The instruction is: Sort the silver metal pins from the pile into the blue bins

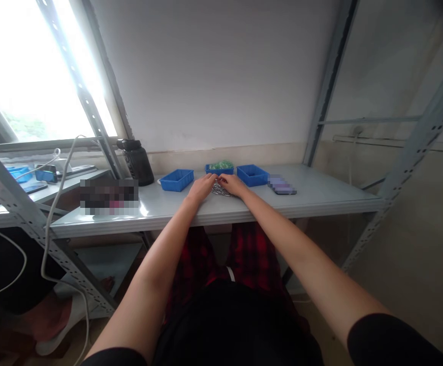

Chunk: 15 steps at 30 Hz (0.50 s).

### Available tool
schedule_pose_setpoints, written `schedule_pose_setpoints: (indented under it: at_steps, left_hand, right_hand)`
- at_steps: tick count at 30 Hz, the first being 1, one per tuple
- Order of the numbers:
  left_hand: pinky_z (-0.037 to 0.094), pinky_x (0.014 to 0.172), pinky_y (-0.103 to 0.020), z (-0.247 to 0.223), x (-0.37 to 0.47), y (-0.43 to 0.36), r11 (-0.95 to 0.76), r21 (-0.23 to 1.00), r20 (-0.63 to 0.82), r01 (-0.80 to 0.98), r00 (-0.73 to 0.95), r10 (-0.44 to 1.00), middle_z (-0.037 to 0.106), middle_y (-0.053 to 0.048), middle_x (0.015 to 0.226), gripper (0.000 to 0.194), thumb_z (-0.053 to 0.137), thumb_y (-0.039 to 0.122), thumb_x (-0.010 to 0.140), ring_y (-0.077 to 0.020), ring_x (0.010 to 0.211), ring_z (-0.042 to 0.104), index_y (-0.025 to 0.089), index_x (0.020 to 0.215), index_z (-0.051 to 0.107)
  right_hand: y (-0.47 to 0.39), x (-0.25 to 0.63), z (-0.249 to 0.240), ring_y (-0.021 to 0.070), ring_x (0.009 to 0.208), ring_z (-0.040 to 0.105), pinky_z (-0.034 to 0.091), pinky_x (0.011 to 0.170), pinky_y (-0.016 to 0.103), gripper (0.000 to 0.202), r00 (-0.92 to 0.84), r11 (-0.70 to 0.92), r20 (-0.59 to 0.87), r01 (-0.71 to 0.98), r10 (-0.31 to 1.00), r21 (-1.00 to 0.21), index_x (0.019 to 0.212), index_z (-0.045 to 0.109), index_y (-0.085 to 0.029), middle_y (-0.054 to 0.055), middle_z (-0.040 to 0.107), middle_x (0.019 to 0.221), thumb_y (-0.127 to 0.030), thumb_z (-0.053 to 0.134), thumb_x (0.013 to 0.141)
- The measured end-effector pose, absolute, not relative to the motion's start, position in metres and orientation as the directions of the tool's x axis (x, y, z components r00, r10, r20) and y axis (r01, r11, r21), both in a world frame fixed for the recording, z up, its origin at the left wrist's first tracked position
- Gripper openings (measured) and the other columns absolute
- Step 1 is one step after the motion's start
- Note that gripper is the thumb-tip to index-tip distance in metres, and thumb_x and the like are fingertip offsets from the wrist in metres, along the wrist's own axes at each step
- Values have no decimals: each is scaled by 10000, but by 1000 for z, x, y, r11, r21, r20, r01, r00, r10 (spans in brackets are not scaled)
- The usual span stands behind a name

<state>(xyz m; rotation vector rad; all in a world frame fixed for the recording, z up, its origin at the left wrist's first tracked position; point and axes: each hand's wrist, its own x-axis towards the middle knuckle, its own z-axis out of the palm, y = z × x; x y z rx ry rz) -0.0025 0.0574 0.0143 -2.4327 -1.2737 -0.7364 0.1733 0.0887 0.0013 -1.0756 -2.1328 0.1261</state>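
Observation:
A heap of small, shiny metal pieces [220, 189] lies on the grey table [320, 190], too small to name. Above its left side is my left hand [205, 185], fingers bent and drawn together. From the right, my right hand [232, 184] reaches in with its fingertips pinched close to those of the left. Whatever sits between the fingertips is too small to make out. Just behind the hands stands a blue tray [208, 170] with green material [221, 165] in it. Two more blue bins flank the hands: a left bin [176, 180] and a right bin [252, 175].
A phone [284, 186] lies right of the bins. At the back left stands a dark bottle [137, 162], with a blurred-out patch [109, 196] in front of it. Metal shelf posts [330, 81] rise at both sides. A white cable [48, 229] hangs at left, near another person's foot [54, 317].

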Motion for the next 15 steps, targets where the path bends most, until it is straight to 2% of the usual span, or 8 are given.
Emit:
schedule_pose_setpoints:
  at_steps: [5, 15]
  left_hand:
    - [431, 760, -296, 14, -2, 59, -532, -46, 554, 846, 465, 691, 628, -115, 1042, 253, 373, 226, 955, -248, 965, 606, 189, 1110, 570]
    - [445, 815, -300, 15, -2, 58, -513, -15, 566, 858, 431, 703, 646, -117, 1092, 258, 414, 200, 933, -246, 1043, 593, 182, 1149, 555]
  right_hand:
    - [83, 174, 4, 161, 701, 559, 354, 651, 251, 241, -377, 659, 577, 623, 725, -421, 936, 655, -184, 35, 666, 781, -309, 453, 900]
    - [78, 172, 7, 161, 697, 563, 355, 644, 253, 260, -375, 694, 621, 588, 689, -415, 964, 648, -185, 30, 662, 771, -328, 443, 893]
